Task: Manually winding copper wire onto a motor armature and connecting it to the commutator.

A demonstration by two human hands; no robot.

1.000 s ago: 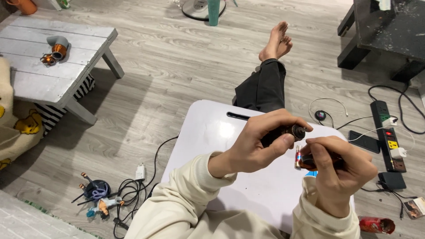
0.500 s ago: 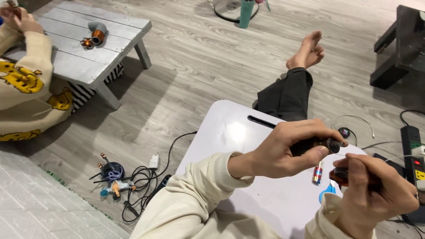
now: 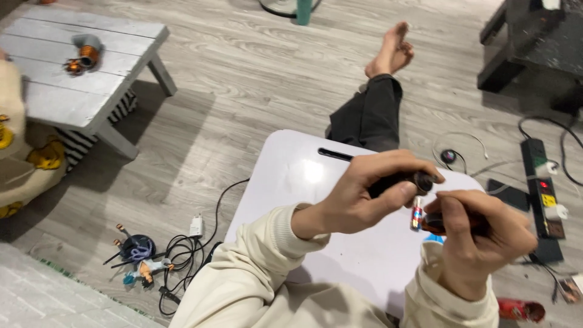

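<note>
My left hand [image 3: 364, 194] is closed around a dark cylindrical object [image 3: 404, 181], whose round end points right. My right hand [image 3: 477, 240] grips a dark reddish part [image 3: 449, 226], and a small red, white and blue battery [image 3: 417, 214] sticks up at its left end between the two hands. Both hands hover above a white lap table [image 3: 291, 182]. A black pen [image 3: 334, 154] lies near the table's far edge.
My outstretched leg in dark trousers [image 3: 370, 115] lies beyond the table. A power strip [image 3: 542, 194] and cables sit on the floor at right. A charger with tangled cables [image 3: 188, 249] and small figurines [image 3: 136, 258] lie at left. A grey wooden bench [image 3: 67, 79] stands far left beside another person's sleeve [image 3: 12, 146].
The view has shifted. My hands have drawn apart a little, then closed in again, and the battery now stands upright between them at the right hand's part.
</note>
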